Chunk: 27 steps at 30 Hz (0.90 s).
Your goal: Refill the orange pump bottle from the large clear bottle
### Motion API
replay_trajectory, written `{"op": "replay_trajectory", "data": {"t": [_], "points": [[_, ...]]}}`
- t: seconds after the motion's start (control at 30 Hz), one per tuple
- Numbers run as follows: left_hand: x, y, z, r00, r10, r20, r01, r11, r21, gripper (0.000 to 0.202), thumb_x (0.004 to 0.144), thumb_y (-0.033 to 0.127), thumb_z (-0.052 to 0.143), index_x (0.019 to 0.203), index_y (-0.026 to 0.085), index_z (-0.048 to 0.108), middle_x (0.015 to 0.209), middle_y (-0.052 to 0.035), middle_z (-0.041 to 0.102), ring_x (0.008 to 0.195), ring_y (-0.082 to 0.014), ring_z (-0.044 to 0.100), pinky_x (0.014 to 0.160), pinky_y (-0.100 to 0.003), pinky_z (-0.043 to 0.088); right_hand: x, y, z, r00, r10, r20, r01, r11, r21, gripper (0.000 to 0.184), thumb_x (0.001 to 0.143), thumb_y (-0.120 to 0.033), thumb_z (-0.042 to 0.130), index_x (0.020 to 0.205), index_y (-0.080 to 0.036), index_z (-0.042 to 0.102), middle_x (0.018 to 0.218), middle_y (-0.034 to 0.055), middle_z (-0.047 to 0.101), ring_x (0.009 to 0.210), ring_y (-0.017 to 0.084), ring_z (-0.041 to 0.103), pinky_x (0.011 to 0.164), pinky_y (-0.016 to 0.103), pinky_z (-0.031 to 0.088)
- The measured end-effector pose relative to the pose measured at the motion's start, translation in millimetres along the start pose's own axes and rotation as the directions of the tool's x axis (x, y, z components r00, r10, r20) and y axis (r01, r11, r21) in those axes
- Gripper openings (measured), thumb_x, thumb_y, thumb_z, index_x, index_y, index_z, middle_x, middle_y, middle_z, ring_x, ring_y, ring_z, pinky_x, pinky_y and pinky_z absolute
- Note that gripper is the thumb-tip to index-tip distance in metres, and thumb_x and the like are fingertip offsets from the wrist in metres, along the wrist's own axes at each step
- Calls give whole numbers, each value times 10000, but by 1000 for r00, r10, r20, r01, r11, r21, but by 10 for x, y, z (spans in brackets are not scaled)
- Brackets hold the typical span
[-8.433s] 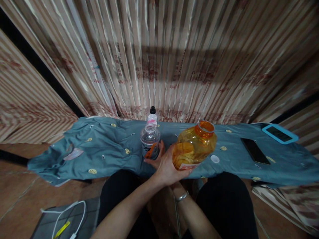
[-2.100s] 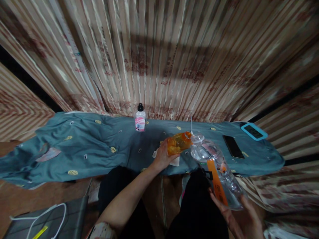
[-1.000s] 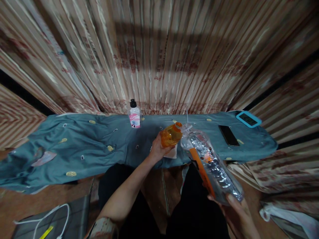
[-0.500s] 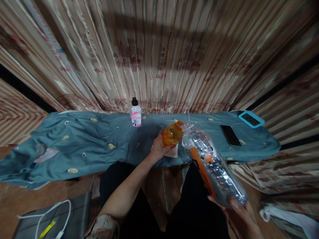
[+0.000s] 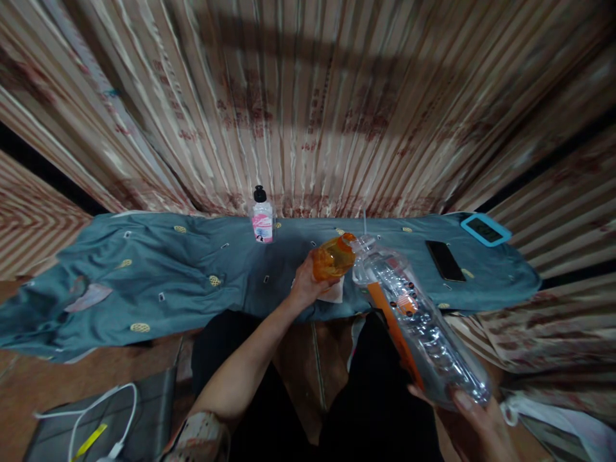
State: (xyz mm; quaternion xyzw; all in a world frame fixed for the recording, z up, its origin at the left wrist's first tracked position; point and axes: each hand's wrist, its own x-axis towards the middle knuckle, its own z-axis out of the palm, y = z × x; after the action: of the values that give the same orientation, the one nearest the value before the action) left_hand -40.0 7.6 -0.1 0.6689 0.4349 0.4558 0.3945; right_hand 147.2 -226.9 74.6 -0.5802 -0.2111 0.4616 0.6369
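My left hand point(image 5: 307, 282) is closed around a small orange see-through bottle point(image 5: 333, 258), tilted with its mouth to the right. Against that mouth lies the neck of a large clear plastic bottle point(image 5: 423, 308) with an orange label. Its base is gripped by my right hand point(image 5: 469, 410), low at the right. The big bottle slopes up and leftward toward the small one; whether the two mouths touch or just overlap I cannot tell. Under my left hand a white paper point(image 5: 333, 293) lies partly hidden on the teal cloth point(image 5: 283, 276).
A clear bottle with a black cap and pink label point(image 5: 262, 220) stands at the cloth's back. To the right lie a dark phone point(image 5: 445, 261) and a blue-framed digital display point(image 5: 486, 230). A white cable point(image 5: 133, 410) rests on a grey surface at lower left. Patterned curtains surround the cloth-covered surface.
My right hand and the base of the large bottle have shifted slightly right and down. The left hand and the orange bottle have hardly moved.
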Motion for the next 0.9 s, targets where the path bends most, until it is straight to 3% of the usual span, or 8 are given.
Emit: {"op": "replay_trajectory", "data": {"t": [0.1, 0.27, 0.43, 0.57, 0.67, 0.83, 0.9], "points": [[-2, 12, -3, 1000, 1, 10, -1, 1000, -16, 665, 629, 284, 866, 1188, 196, 517, 1164, -70, 699, 1086, -260, 677, 998, -408, 531, -9, 1, -2, 1000, -2, -6, 2, 1000, 4, 518, 771, -418, 790, 1232, -278, 601, 1110, 11, 721, 832, 225, 730, 705, 260, 625], [-3, 4, -3, 1000, -2, 1, 2, 1000, -11, 691, 621, 291, 872, 1203, 205, 510, 1160, -61, 700, 1086, -263, 678, 993, -408, 535, -22, -6, 1, 1000, 7, -29, -8, 999, -40, 415, 757, -461, 786, 1072, -243, 628, 1011, 25, 738, 762, 227, 726, 716, 294, 625], [-6, -13, 4, 1000, 15, -4, -15, 1000, -8, 689, 630, 292, 864, 1218, 207, 516, 1165, -65, 698, 1085, -263, 676, 990, -421, 534, -14, 13, -10, 998, 4, -55, -6, 999, -45, 449, 745, -456, 788, 1097, -232, 620, 1023, 52, 725, 847, 241, 713, 711, 306, 634], [-9, -16, 5, 1000, 4, -10, -4, 1000, -9, 690, 627, 285, 866, 1219, 203, 521, 1149, -71, 703, 1072, -262, 680, 976, -418, 539, -9, 14, -4, 997, -4, -73, 0, 998, -56, 484, 729, -471, 799, 1107, -236, 610, 1026, 37, 727, 863, 243, 711, 702, 309, 643], [-5, -19, 9, 1000, -2, -9, 2, 1000, -26, 691, 624, 285, 867, 1217, 204, 522, 1153, -69, 703, 1071, -262, 682, 976, -417, 539, -16, -1, 8, 999, 17, -50, -20, 998, -57, 531, 701, -504, 815, 1099, -233, 591, 953, 33, 747, 752, 239, 726, 709, 304, 632], [14, -49, 49, 999, -35, -8, 35, 998, -53, 714, 605, 280, 886, 1214, 200, 523, 1155, -83, 710, 1094, -281, 676, 998, -443, 525, -33, -18, 21, 998, 16, -61, -20, 998, -62, 496, 734, -494, 794, 1107, -236, 594, 977, 28, 748, 866, 247, 725, 720, 292, 632], [22, -61, 67, 999, -35, -1, 35, 997, -74, 695, 609, 279, 886, 1202, 205, 532, 1166, -81, 709, 1097, -275, 677, 998, -434, 527, -33, -16, 19, 999, 7, -53, -10, 998, -65, 479, 737, -490, 792, 1097, -237, 601, 966, 26, 745, 814, 233, 726, 720, 291, 630]]}}
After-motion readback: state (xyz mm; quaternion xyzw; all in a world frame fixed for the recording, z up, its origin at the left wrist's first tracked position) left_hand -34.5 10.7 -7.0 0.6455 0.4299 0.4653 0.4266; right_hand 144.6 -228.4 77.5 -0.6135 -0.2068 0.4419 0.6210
